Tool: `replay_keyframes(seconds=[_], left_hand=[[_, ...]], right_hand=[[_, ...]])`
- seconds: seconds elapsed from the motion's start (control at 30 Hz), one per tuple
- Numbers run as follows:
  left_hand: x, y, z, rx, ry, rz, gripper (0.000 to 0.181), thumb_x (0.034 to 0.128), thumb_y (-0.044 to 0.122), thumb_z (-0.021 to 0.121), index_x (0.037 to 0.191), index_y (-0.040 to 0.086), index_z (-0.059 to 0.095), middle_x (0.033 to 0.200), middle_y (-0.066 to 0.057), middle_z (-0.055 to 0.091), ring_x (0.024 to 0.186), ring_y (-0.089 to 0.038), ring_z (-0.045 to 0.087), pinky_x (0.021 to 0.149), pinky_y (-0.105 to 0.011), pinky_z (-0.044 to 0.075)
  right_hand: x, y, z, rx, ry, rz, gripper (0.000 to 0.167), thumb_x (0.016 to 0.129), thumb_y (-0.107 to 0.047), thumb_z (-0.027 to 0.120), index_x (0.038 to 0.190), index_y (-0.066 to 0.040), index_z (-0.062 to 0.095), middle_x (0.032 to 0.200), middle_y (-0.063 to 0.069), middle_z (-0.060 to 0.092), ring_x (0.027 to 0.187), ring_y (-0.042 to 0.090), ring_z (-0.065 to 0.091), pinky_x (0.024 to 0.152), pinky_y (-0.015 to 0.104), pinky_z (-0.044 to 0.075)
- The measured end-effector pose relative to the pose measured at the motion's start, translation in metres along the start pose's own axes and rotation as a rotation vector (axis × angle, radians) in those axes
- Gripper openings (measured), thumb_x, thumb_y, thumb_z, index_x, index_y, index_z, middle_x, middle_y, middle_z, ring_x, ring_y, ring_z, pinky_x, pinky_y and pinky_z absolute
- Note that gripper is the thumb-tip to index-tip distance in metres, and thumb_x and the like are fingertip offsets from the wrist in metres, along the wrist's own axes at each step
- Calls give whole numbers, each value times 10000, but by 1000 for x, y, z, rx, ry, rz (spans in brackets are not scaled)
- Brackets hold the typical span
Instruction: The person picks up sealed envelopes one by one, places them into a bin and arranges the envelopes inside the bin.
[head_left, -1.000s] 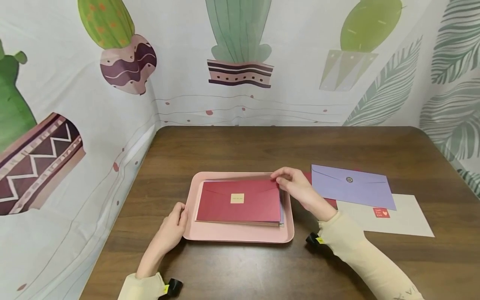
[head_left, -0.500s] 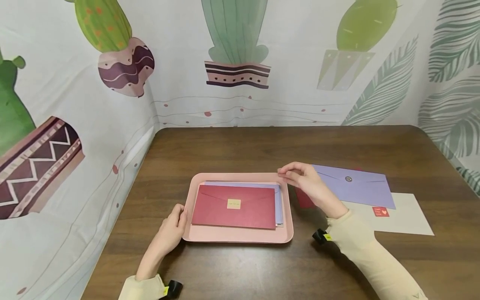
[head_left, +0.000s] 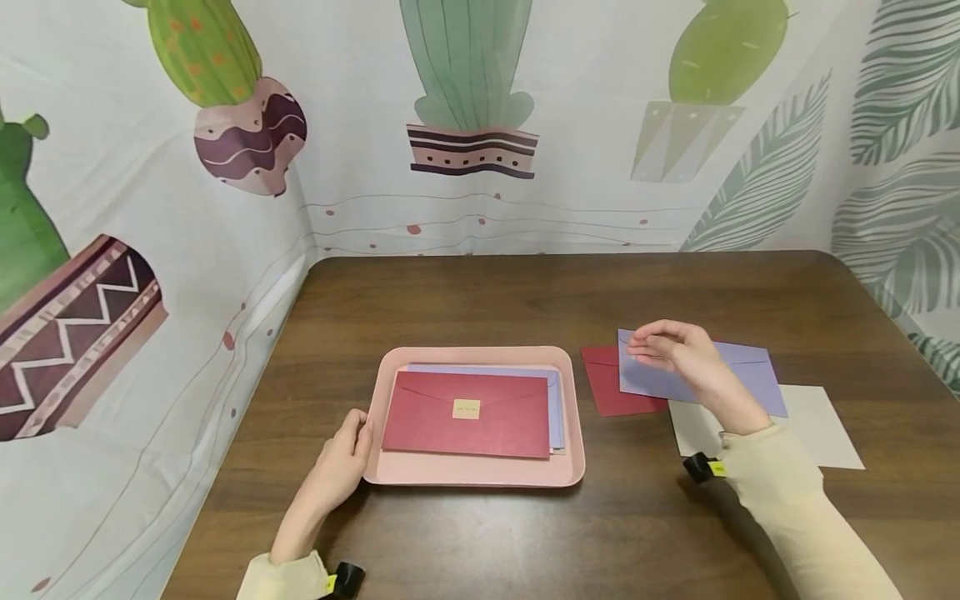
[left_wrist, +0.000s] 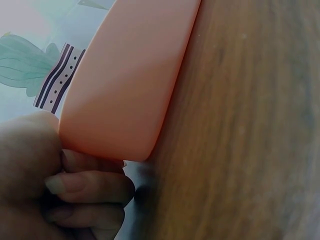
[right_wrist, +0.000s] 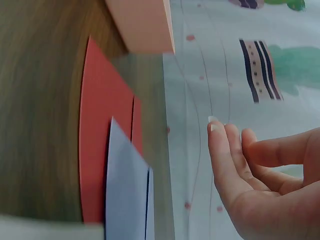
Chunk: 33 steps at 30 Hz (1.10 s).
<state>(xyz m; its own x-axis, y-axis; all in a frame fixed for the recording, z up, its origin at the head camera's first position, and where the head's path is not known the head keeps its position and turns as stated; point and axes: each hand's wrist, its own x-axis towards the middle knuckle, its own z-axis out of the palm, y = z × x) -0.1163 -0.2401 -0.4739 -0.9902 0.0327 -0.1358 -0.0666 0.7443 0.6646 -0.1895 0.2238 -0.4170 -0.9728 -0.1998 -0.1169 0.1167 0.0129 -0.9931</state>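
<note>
- On the tabletop (head_left: 480, 308), the loose purple envelope (head_left: 753, 375) overlaps both the loose red envelope (head_left: 606, 385) and the white envelope (head_left: 817, 429); fingers slipping under more than one layer could drag a neighbour along.
- In the tray (head_left: 480, 473), the top red envelope (head_left: 465, 435) sits offset over the lower purple envelope (head_left: 557, 417); lifting the tray by one side would probably slide the pile, as nothing seems to pin it.
- Flat paper may also be awkward to pinch, and pushing at it could skid it across the tabletop.
- Below the right hand (head_left: 690, 358) lies the loose purple envelope, partly hidden by it; the right wrist view shows the fingers clear of the paper, loosely bent, with nothing between them and the thumb.
- At the tray's left edge, the left hand (head_left: 340, 462) grips the rim with curled fingers; the tray itself lies flat, just to that hand's right and well apart from the right hand.
</note>
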Motion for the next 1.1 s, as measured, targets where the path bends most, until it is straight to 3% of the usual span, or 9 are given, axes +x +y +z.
replay_keyframes(seconds=[0.33, 0.43, 0.57, 0.7, 0.8, 0.9, 1.0, 1.1], left_hand=[[0, -2, 2, 1, 10, 13, 181, 1050, 207, 371, 1074, 53, 463, 694, -27, 388, 634, -174, 450, 559, -308, 357], [0, -2, 2, 1, 9, 14, 184, 1050, 212, 372, 1073, 56, 467, 701, -30, 399, 644, -179, 459, 568, -311, 364], [1, -1, 2, 7, 15, 12, 178, 1047, 210, 376, 1069, 60, 469, 704, -33, 410, 665, -187, 475, 585, -312, 374], [1, -1, 1, 7, 19, 14, 180, 1048, 210, 375, 1070, 59, 470, 703, -34, 407, 665, -186, 473, 588, -312, 371], [1, -1, 1, 2, 11, 9, 192, 1050, 221, 369, 1079, 59, 468, 702, -30, 398, 654, -178, 459, 578, -309, 361], [1, -1, 2, -4, 6, 0, 195, 1051, 225, 368, 1088, 62, 467, 702, -29, 398, 662, -177, 461, 583, -307, 362], [0, 0, 2, -5, 8, -1, 188, 1050, 218, 371, 1088, 62, 467, 705, -32, 406, 683, -185, 473, 597, -310, 370], [0, 0, 1, 0, 14, 2, 182, 1049, 211, 373, 1087, 60, 467, 708, -36, 412, 695, -190, 477, 604, -311, 375]], right_hand=[[-6, 3, -40, -148, 73, 76, 338, 1014, -61, 423, 1225, 202, 404, 878, -131, 684, 850, 21, 681, 773, 196, 542], [-9, 3, -52, -145, 82, 94, 241, 1013, -58, 418, 1186, 85, 504, 871, -129, 678, 843, 14, 675, 764, 187, 541], [-12, 1, -67, 8, 64, 118, 223, 1003, -52, 446, 991, -155, 643, 874, -90, 697, 840, 43, 687, 759, 196, 544], [-15, 1, -81, 83, 66, 119, 275, 997, -49, 464, 916, -205, 674, 880, -77, 706, 834, 49, 690, 745, 195, 545], [-17, 1, -91, 26, 99, 129, 216, 997, -50, 462, 948, -169, 636, 867, -96, 698, 821, 32, 682, 732, 187, 543], [-18, 3, -100, -90, 129, 174, 160, 1000, -65, 457, 1124, -30, 553, 853, -131, 683, 809, 6, 670, 726, 181, 541], [-19, 4, -107, -231, 143, 230, 374, 1012, -102, 436, 1306, 121, 377, 847, -179, 656, 808, -29, 646, 740, 177, 537], [-21, 6, -113, -346, 171, 269, 507, 1022, -153, 412, 1373, 183, 269, 842, -211, 615, 808, -59, 618, 756, 169, 531]])
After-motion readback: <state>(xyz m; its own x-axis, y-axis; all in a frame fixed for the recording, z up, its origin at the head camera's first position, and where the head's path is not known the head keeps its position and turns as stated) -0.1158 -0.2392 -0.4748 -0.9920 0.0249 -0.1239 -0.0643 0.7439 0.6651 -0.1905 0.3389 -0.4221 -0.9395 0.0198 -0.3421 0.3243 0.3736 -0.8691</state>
